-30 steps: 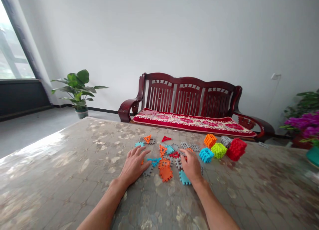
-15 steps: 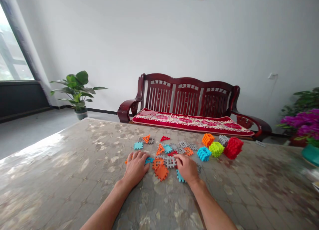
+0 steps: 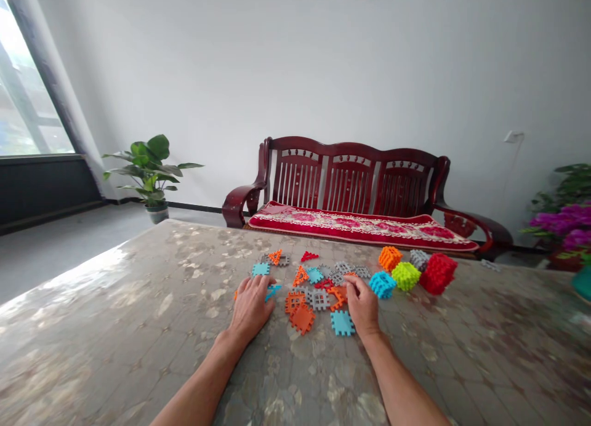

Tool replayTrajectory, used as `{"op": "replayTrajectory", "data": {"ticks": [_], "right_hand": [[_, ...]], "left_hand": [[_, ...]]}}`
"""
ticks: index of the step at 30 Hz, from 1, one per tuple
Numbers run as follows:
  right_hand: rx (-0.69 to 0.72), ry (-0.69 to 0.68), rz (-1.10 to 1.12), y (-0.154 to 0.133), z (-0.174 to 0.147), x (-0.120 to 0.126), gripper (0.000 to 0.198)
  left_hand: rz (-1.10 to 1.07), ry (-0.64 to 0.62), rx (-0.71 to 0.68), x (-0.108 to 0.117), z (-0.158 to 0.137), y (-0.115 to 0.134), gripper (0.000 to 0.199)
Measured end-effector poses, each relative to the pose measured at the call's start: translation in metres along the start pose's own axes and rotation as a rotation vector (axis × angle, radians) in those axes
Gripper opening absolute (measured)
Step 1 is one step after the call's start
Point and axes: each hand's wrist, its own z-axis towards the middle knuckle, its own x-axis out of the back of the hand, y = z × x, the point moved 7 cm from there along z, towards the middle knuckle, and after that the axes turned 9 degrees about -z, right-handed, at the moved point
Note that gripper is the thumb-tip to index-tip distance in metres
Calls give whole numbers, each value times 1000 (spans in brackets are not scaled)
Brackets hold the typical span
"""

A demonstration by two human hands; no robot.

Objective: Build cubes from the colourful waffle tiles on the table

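Observation:
My left hand (image 3: 252,304) lies palm down on the table, fingers extended. It partly covers a blue connector piece (image 3: 273,290), and a bit of orange shows at its left side. My right hand (image 3: 362,306) has its fingers curled together beside an orange frame piece (image 3: 338,298); what is between the fingertips is hidden. Between the hands lie a grey square lattice piece (image 3: 319,300), an orange window piece (image 3: 294,301) and a solid orange piece (image 3: 302,319). A light-blue square piece (image 3: 342,323) rests just left of my right wrist.
Assembled cubes stand to the right: orange (image 3: 390,258), blue (image 3: 382,284), green (image 3: 406,276), grey (image 3: 419,260) and a larger red block (image 3: 438,273). More flat pieces, including a red triangle (image 3: 309,255), lie farther back. A wooden bench (image 3: 348,173) stands beyond the table.
My right hand has moved right, off the grey lattice piece, uncovering the orange frame piece and more of the light-blue square. My left hand stays over the blue piece. The view has shifted slightly.

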Motion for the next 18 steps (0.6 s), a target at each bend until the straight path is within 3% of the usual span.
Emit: {"op": "replayTrajectory", "data": {"ticks": [5, 9, 13, 18], "right_hand": [[87, -11, -58, -11, -4, -2, 32], [283, -31, -169, -33, -12, -4, 31], [504, -39, -210, -62, -25, -6, 28], [687, -136, -157, -96, -46, -15, 40]], "left_hand": [[-163, 50, -22, 2, 2, -7, 32], [-377, 112, -84, 3, 2, -4, 23], [-627, 182, 20, -4, 3, -2, 22], [-943, -6, 106, -29, -1, 16, 38]]}}
